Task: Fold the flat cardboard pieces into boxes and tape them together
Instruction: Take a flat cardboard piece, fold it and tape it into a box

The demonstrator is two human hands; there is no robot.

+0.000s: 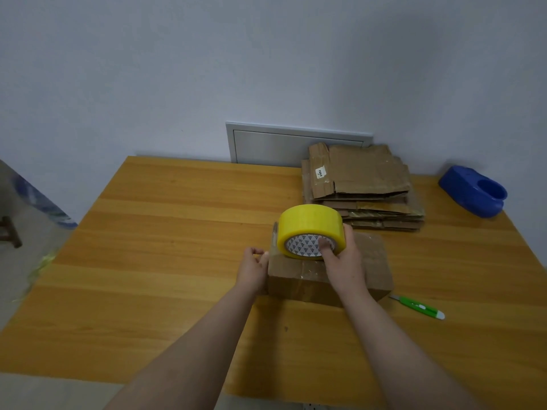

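Count first: one folded box (328,270), one yellow tape roll (310,230), one stack of flat cardboard pieces (361,184), one green utility knife (417,306), one blue plastic container (473,190), all on one wooden table (148,232). The box sits around the middle of the table, a bit right, with the roll standing on edge on its top towards the left end. The right hand (343,261) grips the roll, thumb poked into the core and fingers wrapped round the outside. The left hand (254,269) is up against the box's left end with fingers curled at the top corner, but I can't tell if it's pinching the tape end, the cardboard edge or nothing. The stack is far right, just behind the box; how many sheets are in it is hard to make out since the layers blur together. The knife lies just right of the box on the near side, and its blade end is hidden by the box corner. The blue container is at the far right edge
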